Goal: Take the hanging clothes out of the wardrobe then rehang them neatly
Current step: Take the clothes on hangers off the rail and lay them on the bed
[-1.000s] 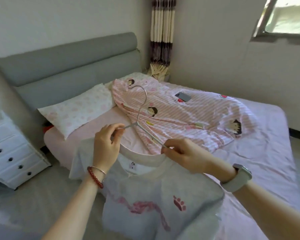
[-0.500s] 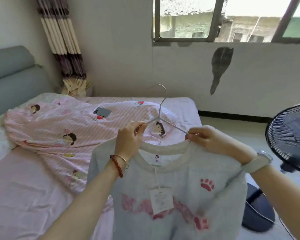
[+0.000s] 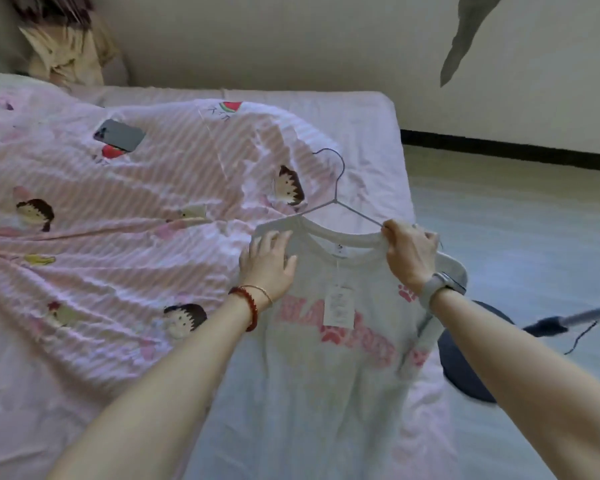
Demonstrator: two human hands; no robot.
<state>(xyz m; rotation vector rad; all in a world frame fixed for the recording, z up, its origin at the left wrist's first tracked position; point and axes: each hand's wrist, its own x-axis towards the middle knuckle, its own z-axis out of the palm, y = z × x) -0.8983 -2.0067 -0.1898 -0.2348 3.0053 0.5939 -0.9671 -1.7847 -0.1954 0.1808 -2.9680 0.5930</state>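
Note:
A pale grey T-shirt (image 3: 326,368) with pink lettering and a paper tag lies spread on the bed, still on a thin wire hanger (image 3: 340,199) whose hook points away from me. My right hand (image 3: 411,254) grips the collar and the hanger's right arm together. My left hand (image 3: 271,261) rests flat, fingers spread, on the shirt's left shoulder. No wardrobe is in view.
A pink striped quilt (image 3: 118,220) with cartoon prints covers most of the bed, and a phone (image 3: 120,135) lies on it. The bed's right edge (image 3: 407,188) drops to the floor. A fan's dark round base (image 3: 465,362) stands close beside it.
The shirt, held up in the air before, now lies on the bed. My left hand let go of the hanger and lies flat on the shirt. The view tipped down.

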